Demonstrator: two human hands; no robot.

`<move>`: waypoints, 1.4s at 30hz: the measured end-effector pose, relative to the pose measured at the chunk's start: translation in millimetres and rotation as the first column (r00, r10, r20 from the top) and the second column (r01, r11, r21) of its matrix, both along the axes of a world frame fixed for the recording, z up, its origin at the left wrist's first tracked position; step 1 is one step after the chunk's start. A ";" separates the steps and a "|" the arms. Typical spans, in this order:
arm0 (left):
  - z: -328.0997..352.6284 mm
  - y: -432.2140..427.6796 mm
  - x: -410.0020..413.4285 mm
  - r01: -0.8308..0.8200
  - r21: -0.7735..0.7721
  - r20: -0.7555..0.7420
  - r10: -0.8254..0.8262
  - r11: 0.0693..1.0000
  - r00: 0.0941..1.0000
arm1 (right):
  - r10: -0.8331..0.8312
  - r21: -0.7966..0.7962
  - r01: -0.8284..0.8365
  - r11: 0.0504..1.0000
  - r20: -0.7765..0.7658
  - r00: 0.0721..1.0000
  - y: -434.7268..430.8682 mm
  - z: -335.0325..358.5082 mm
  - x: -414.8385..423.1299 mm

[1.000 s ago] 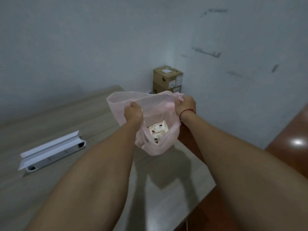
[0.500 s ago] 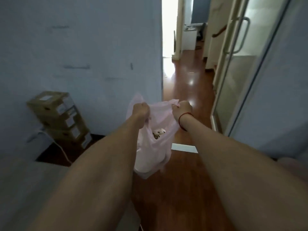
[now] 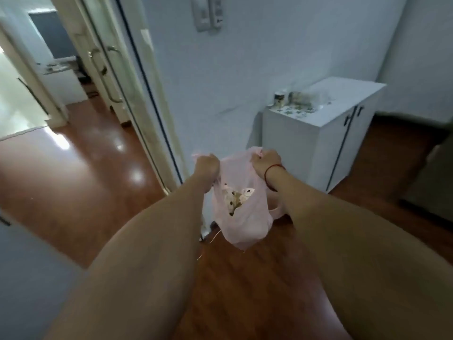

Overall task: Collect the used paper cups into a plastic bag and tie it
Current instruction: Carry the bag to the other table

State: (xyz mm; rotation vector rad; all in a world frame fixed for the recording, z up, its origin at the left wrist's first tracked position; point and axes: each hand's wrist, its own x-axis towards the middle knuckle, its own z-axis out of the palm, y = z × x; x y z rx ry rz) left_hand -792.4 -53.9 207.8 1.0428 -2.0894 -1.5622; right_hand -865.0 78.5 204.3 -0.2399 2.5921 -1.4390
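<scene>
A thin pink plastic bag [image 3: 245, 224] hangs in the air in front of me above the wooden floor. My left hand [image 3: 206, 165] grips the bag's left top edge. My right hand [image 3: 266, 159], with a red string at the wrist, grips the right top edge. The mouth is held open between them, and crumpled white paper cups [image 3: 236, 198] with dark spots show inside. More patterned cups [image 3: 297, 100] stand on a white cabinet [image 3: 316, 133] ahead to the right.
A glass sliding door with a metal handle [image 3: 107, 69] stands at the left, with a bright corridor behind it. Glossy wooden floor [image 3: 73, 180] spreads on both sides. A dark object [image 3: 431, 177] sits at the right edge. A white wall is straight ahead.
The view has swung right from the table to the doorway and now to the white cabinet. Both hands have kept their grip, and the bag hangs free over the floor.
</scene>
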 end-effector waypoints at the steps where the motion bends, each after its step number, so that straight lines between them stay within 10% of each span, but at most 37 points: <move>1: 4.4 21.7 -34.4 0.077 0.011 0.017 -0.077 0.997 0.997 | -0.064 0.003 0.064 0.998 -0.007 0.998 23.1 2.1 -27.6; 14: 8.2 317.6 -389.7 0.524 0.048 0.050 -0.526 0.850 0.849 | -0.423 0.069 0.423 0.903 -0.023 0.906 329.4 -2.7 -324.0; 42: 45.8 1070.2 -848.2 0.940 -0.076 -0.180 -0.932 0.332 0.315 | -0.973 -0.130 0.965 0.229 -0.043 0.225 1033.8 46.2 -674.4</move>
